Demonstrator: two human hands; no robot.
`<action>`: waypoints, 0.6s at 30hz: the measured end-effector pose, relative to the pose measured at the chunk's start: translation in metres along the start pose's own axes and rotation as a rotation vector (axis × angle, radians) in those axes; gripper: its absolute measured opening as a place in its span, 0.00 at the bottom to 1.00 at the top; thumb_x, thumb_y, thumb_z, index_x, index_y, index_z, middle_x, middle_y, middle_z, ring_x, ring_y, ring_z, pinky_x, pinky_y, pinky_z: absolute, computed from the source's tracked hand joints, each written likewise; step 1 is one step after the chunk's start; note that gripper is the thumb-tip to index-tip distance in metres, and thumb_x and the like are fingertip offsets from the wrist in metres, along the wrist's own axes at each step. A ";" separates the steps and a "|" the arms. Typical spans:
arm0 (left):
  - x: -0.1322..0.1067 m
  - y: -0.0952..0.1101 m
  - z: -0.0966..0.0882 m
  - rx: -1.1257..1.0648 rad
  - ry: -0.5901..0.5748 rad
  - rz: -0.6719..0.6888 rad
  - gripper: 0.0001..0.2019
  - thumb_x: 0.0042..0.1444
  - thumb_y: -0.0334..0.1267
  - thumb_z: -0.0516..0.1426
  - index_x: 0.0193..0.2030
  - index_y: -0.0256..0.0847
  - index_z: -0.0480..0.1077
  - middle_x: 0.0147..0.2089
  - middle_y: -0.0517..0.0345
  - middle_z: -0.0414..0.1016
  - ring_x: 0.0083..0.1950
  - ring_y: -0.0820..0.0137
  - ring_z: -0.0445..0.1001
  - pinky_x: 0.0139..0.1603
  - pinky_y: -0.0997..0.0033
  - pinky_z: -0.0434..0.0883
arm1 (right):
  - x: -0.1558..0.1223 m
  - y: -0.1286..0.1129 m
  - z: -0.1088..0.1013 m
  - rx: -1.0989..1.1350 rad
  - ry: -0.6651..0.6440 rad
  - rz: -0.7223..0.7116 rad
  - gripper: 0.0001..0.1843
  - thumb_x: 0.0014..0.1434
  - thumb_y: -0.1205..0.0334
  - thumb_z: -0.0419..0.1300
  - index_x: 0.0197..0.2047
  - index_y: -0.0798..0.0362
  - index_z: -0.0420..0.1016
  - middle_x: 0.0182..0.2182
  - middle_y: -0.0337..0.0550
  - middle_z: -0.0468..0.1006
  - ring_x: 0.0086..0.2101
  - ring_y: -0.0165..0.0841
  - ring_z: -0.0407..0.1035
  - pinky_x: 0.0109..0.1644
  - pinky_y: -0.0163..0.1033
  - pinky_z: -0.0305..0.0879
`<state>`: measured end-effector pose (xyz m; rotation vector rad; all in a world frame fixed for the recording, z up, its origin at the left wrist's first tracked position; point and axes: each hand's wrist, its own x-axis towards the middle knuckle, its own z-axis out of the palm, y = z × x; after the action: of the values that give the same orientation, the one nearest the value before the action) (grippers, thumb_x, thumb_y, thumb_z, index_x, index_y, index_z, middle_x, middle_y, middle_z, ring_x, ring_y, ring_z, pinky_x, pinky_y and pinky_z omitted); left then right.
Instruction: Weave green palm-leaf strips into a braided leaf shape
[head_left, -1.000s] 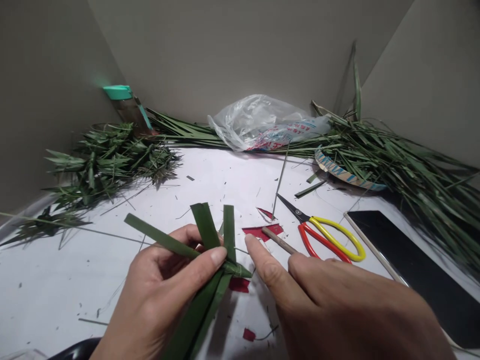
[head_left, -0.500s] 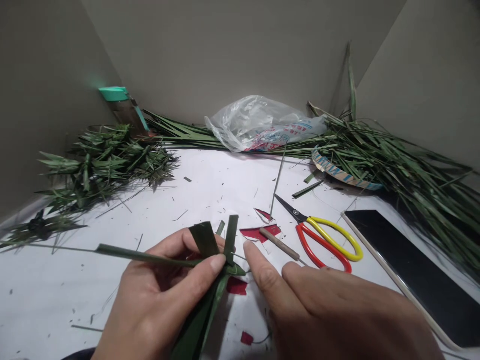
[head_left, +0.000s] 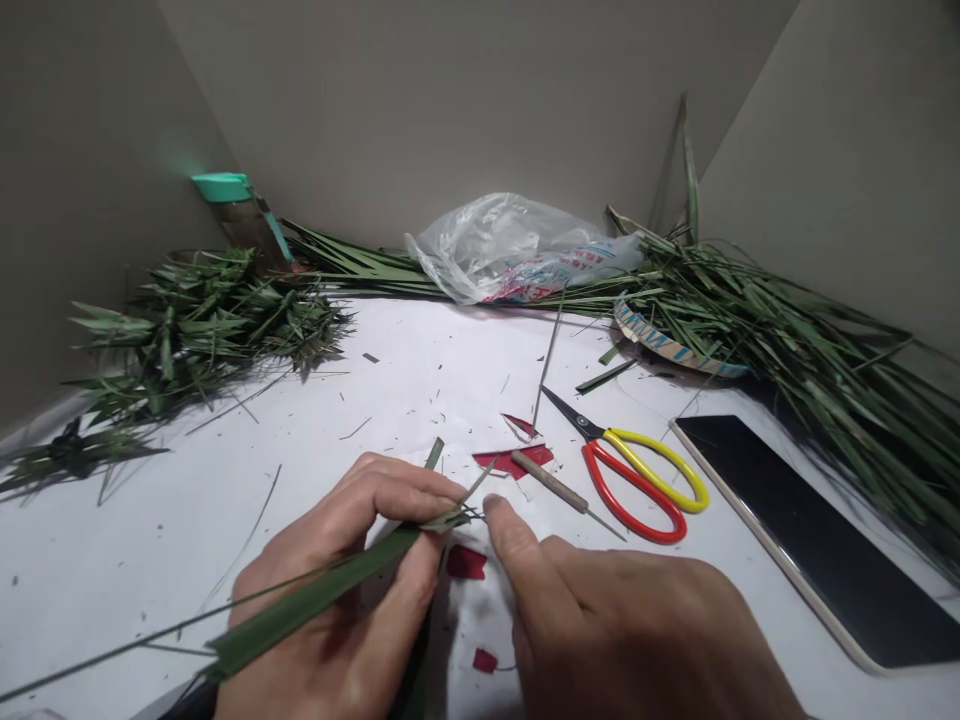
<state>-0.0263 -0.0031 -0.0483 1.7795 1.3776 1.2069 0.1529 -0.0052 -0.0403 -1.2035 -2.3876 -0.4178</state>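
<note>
My left hand (head_left: 352, 590) is closed around folded green leaf strips (head_left: 322, 597), pinching them between thumb and fingers. One long strip runs down to the lower left across the back of that hand. My right hand (head_left: 622, 625) is beside it, the thumb tip and fingers pinched at the knot end of the strips near the left fingertips. Just below the pinch, a red paper scrap (head_left: 466, 562) lies on the white table (head_left: 112, 560).
Red-and-yellow scissors (head_left: 637, 475), a brown awl (head_left: 559, 489) and red scraps lie ahead. A black phone (head_left: 810, 535) sits right. Folded leaf pieces (head_left: 187, 330) pile left, long leaves (head_left: 787, 340) right, a plastic bag (head_left: 510, 250) and a green-lidded bottle (head_left: 232, 205) at the back.
The upright strip ends have been folded down and are no longer standing. The long strip swung from pointing left to lying lower left over my left hand. Both hands shifted slightly down.
</note>
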 end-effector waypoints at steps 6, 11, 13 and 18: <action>0.001 0.001 -0.001 0.043 0.005 -0.040 0.03 0.61 0.36 0.57 0.38 0.50 0.72 0.43 0.64 0.77 0.42 0.69 0.77 0.42 0.77 0.72 | 0.003 0.000 -0.001 0.055 -0.069 0.085 0.16 0.55 0.72 0.51 0.45 0.56 0.74 0.17 0.36 0.76 0.15 0.29 0.69 0.21 0.38 0.51; 0.006 0.008 0.006 0.042 0.142 -0.093 0.04 0.56 0.34 0.60 0.33 0.48 0.73 0.36 0.66 0.80 0.38 0.69 0.77 0.40 0.80 0.73 | 0.006 0.003 -0.001 0.006 -0.004 0.075 0.20 0.50 0.72 0.51 0.45 0.54 0.74 0.19 0.36 0.77 0.15 0.31 0.69 0.20 0.40 0.48; 0.008 0.010 0.007 0.023 0.138 -0.106 0.04 0.55 0.34 0.61 0.31 0.48 0.74 0.34 0.66 0.80 0.36 0.70 0.77 0.38 0.81 0.74 | 0.006 0.003 -0.001 -0.048 0.010 0.046 0.21 0.50 0.73 0.52 0.47 0.55 0.74 0.19 0.36 0.77 0.17 0.31 0.69 0.22 0.40 0.49; 0.012 0.008 0.002 -0.065 0.052 -0.281 0.03 0.54 0.40 0.62 0.31 0.46 0.76 0.31 0.64 0.80 0.35 0.68 0.78 0.32 0.80 0.74 | 0.004 0.007 0.001 -0.074 0.026 -0.004 0.21 0.54 0.75 0.53 0.49 0.55 0.74 0.22 0.37 0.77 0.20 0.32 0.70 0.25 0.39 0.52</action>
<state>-0.0207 0.0065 -0.0384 1.4615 1.5409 1.1374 0.1558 0.0023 -0.0387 -1.2178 -2.3721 -0.5240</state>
